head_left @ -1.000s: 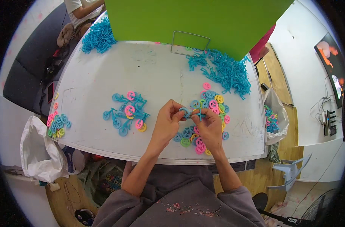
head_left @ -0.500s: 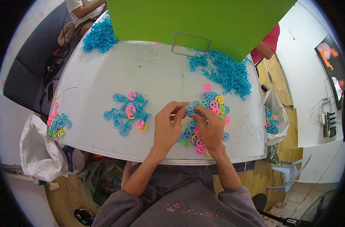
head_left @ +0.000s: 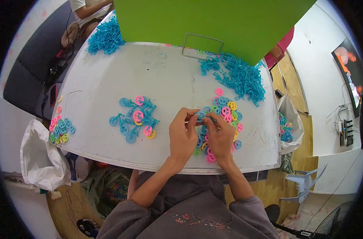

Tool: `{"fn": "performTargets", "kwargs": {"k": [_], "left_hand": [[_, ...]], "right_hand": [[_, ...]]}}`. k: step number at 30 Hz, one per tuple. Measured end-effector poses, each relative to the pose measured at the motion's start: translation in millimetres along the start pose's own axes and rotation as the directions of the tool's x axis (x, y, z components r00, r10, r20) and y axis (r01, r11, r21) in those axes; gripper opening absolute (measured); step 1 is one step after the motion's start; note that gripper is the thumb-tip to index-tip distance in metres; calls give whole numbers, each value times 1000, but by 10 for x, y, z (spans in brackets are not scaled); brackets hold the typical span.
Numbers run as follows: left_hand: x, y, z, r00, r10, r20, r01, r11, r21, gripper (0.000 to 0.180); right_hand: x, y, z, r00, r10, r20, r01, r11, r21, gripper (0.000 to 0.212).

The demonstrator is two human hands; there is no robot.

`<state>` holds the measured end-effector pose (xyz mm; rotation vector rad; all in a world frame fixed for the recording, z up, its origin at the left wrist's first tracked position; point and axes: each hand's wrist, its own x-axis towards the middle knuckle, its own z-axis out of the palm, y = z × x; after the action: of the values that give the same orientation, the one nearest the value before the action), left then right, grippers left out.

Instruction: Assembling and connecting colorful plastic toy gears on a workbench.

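Head view: blue spoked ring (head_left: 200,115) up between both hands, over worktop (head_left: 169,81), just left of mixed-colour ring pile (head_left: 227,118). Left hand (head_left: 183,135): fingers pinched closed on left rim. Right hand (head_left: 220,137): fingers pinched at right rim; any second piece between them hidden. Danger here: uneven squeeze could pop small ring loose, lose it among look-alikes. Right hand right over pile, too; careless sweep might scatter rings. Ring-and-stick cluster (head_left: 136,115) at left, well apart, probably safe.
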<state>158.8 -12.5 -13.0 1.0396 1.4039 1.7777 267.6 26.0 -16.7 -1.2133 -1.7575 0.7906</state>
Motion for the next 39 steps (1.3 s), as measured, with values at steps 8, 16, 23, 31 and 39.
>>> {"fn": "performTargets", "kwargs": {"k": [8,16,23,31,39], "left_hand": [[-4,55,27,1000,-5,-16,7,996,91,7],[54,-63,13,999,-38,-8,38,996,-82,8],[146,23,-132,996,-14,88,6,995,95,12],[162,-12,-143,898,-334,285,364,929,-59,25],[-261,-62,-480,951,56,303,-258,682,685,31]], "right_hand": [[-14,-5,35,998,-39,-44,36,998,-54,15],[42,20,-13,993,-113,-34,109,989,-96,17],[72,-15,-91,992,-66,106,70,997,-30,22],[147,43,-327,868,-102,486,-68,945,320,32],[168,240,-415,948,-250,197,190,941,281,29]]}}
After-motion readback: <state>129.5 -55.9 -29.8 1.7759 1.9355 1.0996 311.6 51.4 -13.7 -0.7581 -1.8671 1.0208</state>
